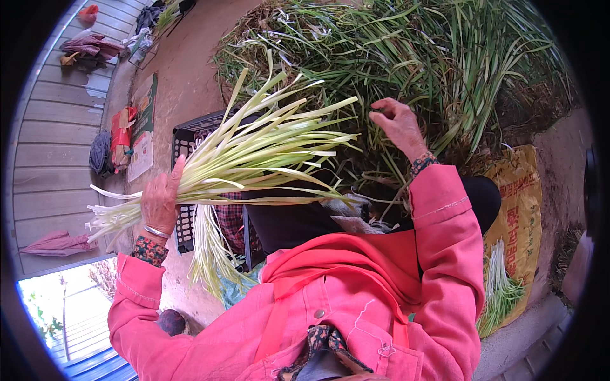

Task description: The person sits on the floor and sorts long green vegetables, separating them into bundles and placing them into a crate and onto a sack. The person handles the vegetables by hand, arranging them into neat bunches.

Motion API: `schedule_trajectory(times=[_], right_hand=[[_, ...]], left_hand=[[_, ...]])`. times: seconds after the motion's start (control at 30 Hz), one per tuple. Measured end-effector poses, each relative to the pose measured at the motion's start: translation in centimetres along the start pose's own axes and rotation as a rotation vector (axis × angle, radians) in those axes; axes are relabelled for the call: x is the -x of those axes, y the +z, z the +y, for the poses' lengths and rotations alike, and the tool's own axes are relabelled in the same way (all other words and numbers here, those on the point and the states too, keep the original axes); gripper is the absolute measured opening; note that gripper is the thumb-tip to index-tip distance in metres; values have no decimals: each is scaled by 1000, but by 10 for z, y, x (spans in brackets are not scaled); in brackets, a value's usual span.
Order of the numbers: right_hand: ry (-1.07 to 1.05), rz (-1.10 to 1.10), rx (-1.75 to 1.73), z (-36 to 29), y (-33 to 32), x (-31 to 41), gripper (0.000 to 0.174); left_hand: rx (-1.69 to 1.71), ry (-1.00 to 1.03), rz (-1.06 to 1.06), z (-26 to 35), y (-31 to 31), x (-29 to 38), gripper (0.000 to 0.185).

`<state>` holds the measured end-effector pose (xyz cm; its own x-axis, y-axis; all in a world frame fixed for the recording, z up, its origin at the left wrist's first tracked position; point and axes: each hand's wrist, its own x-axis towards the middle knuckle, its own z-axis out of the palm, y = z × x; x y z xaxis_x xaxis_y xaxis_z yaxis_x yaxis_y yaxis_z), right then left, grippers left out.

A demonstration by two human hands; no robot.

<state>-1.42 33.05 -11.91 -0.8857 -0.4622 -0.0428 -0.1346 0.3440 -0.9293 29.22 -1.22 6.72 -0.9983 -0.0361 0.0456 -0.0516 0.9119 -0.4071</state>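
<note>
A thick bunch of pale yellow-green leafy stalks (267,152) is gripped near its white ends by my left hand (161,200), over a black plastic crate (185,143). My right hand (396,125) is to the right of the leaf tips, its thumb and fingers curled close together in front of a large heap of green leafy plants (381,52). Whether something small lies between those fingertips cannot be told. More pale stalks (209,247) hang over the crate's near side, below the held bunch.
A yellow printed sack (519,214) lies at the right with a small bunch of white-and-green stalks (499,285) on it. At the left are a red bag (123,135), a dark cloth (100,153) and a pink cloth (62,243). A round dark object (171,322) is near my left elbow.
</note>
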Motion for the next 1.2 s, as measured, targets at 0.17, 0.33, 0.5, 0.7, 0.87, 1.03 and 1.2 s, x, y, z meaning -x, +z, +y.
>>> schedule_trajectory(times=[0.17, 0.33, 0.5, 0.7, 0.87, 1.03, 1.2], right_hand=[[-355, -181, 36, -23, 21, 7, 35], [-411, -124, 31, -16, 50, 7, 12], [14, 247, 207, 19, 27, -18, 21], [-34, 105, 243, 37, 4, -10, 28], [137, -210, 264, 15, 0, 3, 26], [214, -686, 150, 5, 12, 23, 26], [126, -785, -118, -2, 62, 59, 42]], left_hand=[[-12, -2, -8, -2, 1, 0, 75], [-24, 11, 32, -2, 2, 0, 74], [-44, -16, -5, -3, 4, 3, 75], [-6, -33, -11, -6, 9, 6, 78], [20, -53, 10, -9, 12, 10, 80], [30, -76, -25, -11, 12, 18, 83], [40, -114, -52, -11, 15, 22, 84]])
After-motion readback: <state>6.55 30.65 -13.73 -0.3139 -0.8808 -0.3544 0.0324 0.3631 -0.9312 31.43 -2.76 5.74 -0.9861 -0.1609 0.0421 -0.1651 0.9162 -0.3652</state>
